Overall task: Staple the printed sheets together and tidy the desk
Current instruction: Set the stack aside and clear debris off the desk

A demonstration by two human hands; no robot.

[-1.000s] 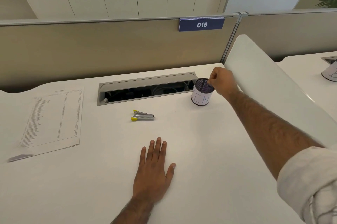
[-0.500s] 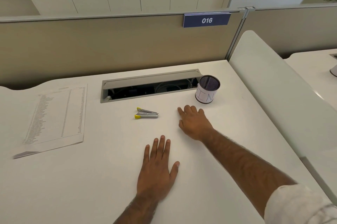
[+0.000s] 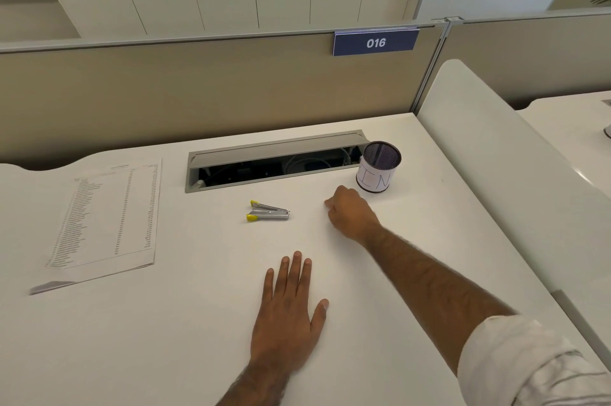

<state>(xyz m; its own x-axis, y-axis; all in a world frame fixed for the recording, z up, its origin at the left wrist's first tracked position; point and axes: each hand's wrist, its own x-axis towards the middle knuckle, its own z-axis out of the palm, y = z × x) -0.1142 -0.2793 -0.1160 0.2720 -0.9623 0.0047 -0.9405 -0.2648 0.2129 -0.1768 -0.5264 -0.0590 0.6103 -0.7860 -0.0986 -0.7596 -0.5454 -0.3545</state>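
A stack of printed sheets (image 3: 105, 214) lies flat at the left of the white desk (image 3: 165, 339). A small silver stapler with yellow tips (image 3: 268, 211) rests near the desk's middle, its jaws pointing left. My right hand (image 3: 352, 212) sits on the desk just right of the stapler, fingers curled under, a short gap from it; whether it holds anything is hidden. My left hand (image 3: 287, 313) lies flat, palm down, nearer to me with fingers spread. A mesh pen cup with a white paper label (image 3: 378, 167) stands behind my right hand.
An open cable tray slot (image 3: 274, 161) runs along the back of the desk. Behind it stands a beige partition with a blue sign reading 016 (image 3: 375, 42). A curved white divider (image 3: 515, 174) borders the desk on the right.
My right hand left the pen cup's rim and came down onto the desk to the right of the stapler; its fingers have since curled. My left hand stayed flat.
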